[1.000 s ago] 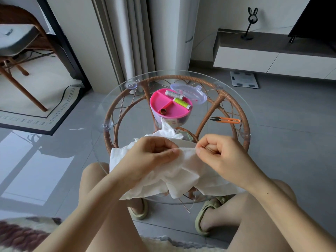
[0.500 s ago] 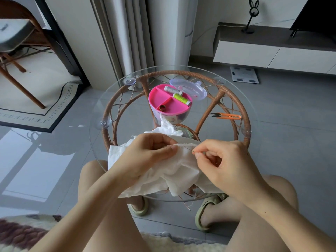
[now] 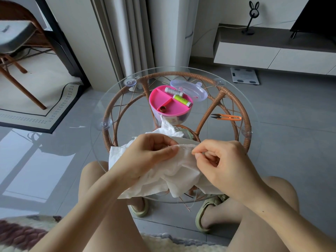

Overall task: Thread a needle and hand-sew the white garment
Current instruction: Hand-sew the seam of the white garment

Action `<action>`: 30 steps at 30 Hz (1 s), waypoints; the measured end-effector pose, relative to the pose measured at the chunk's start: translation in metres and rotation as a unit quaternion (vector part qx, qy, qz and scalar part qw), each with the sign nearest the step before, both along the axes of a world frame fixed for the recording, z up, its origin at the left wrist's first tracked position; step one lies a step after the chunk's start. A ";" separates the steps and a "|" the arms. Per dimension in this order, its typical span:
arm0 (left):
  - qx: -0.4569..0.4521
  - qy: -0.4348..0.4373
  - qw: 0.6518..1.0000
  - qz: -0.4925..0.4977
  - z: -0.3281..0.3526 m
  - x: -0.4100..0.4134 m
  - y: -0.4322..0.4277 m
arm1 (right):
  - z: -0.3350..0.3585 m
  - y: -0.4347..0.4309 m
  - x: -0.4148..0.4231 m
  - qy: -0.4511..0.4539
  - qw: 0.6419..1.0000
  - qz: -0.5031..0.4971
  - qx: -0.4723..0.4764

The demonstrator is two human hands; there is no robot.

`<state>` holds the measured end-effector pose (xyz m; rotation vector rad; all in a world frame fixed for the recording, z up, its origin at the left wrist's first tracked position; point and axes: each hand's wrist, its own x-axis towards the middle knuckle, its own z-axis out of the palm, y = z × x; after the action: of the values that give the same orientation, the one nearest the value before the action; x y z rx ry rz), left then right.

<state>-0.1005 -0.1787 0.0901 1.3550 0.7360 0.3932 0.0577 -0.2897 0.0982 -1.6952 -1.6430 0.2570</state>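
Because the left hand (image 3: 151, 153) pinched the white garment (image 3: 181, 171) taut at the near edge of the table (image 3: 94, 113), I judged it a brace; the right hand (image 3: 218, 160) pinched the needle (image 3: 188, 149), tip against that cloth.

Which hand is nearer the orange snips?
Right. The right hand, pinching the needle, is nearer the person than the orange snips; the left hand, gripping the white garment, lies farther left.
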 end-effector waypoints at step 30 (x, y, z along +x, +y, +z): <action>0.000 0.021 0.999 -0.048 0.004 0.000 0.004 | -0.004 0.015 0.010 0.320 0.938 -0.008 -0.132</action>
<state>-0.1005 -0.1750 0.0945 1.3957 0.7023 0.2885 0.0677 -0.2751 0.0943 -1.5765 -1.1364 0.9515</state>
